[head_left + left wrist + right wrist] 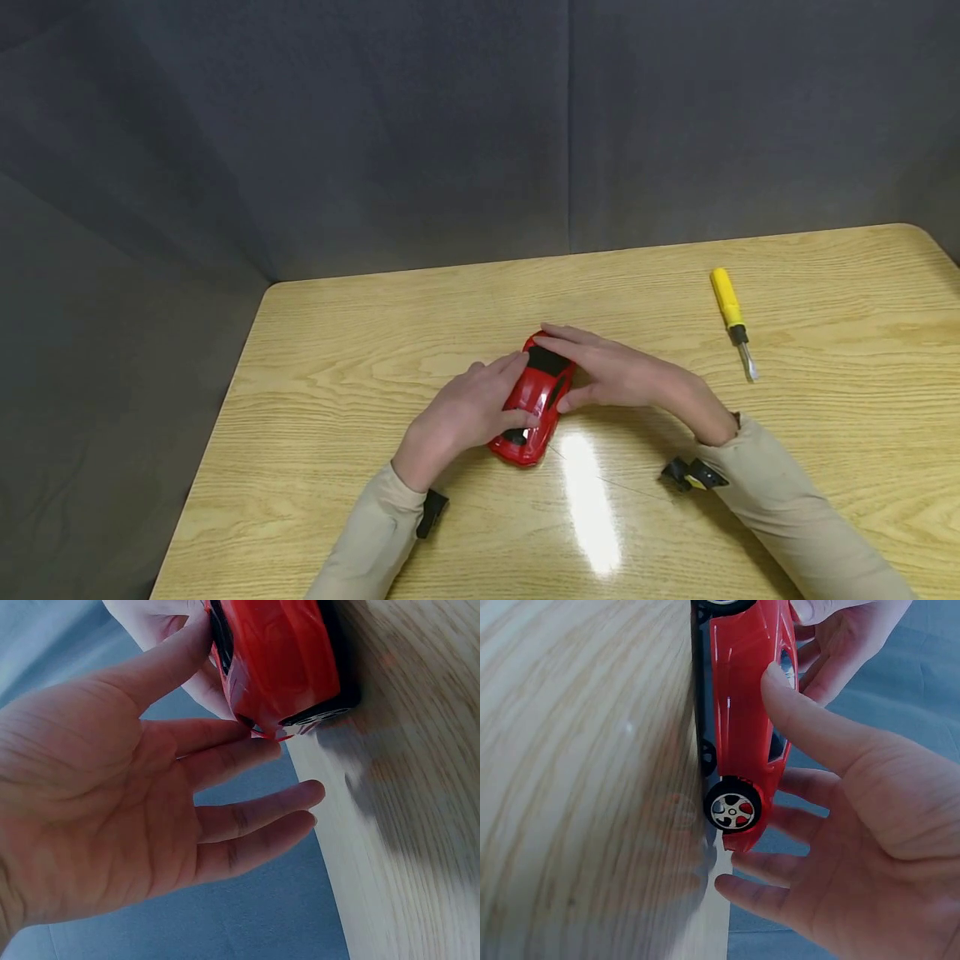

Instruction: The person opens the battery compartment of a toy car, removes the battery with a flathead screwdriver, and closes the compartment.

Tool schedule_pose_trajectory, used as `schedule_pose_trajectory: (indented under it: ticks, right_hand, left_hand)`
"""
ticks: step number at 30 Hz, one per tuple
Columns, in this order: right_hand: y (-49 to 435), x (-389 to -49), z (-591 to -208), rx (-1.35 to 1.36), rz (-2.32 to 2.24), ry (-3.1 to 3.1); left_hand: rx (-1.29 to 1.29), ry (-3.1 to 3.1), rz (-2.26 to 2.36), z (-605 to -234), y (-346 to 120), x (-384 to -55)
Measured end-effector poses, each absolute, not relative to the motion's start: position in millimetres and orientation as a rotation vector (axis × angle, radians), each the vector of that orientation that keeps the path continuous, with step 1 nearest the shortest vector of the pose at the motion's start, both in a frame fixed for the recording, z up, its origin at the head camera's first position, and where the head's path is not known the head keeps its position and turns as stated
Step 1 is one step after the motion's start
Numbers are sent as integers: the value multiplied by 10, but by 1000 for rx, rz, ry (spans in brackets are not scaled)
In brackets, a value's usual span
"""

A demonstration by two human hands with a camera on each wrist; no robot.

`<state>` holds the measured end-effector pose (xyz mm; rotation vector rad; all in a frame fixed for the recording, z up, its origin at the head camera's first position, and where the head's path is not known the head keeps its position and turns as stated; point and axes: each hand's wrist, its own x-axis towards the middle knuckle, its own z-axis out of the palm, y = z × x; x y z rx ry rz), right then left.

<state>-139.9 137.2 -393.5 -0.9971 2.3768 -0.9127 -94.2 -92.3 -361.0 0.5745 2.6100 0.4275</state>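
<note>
A red toy car (534, 390) with black windows is at the middle of the wooden table, its length running away from the person. My left hand (463, 410) holds it from the left, thumb across the near end and fingers along the side. From the right, my right hand (618, 372) grips it, thumb against the side and fingers over the far end. In the right wrist view, the car's spoked wheel (733, 810) shows close to the tabletop. In the left wrist view, two fingers of the left hand extend past the car body (281, 664).
A screwdriver (727, 300) with a yellow handle lies on the right part of the table (360, 333). Dark cloth (420, 142) hangs behind the table's far edge and along its left side. Light glares off the tabletop near the car.
</note>
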Motion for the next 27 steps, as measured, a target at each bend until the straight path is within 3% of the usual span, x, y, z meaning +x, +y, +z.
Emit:
schedule_pose_trajectory:
  ticks: [12, 27]
  right_hand:
    - [1374, -1425, -3931, -932, -816, 2554]
    - [1361, -1389, -3862, -639, -416, 2906]
  left_hand:
    - [387, 2719, 277, -3630, -919, -991]
    - [487, 2831, 452, -3746, -961, -1086]
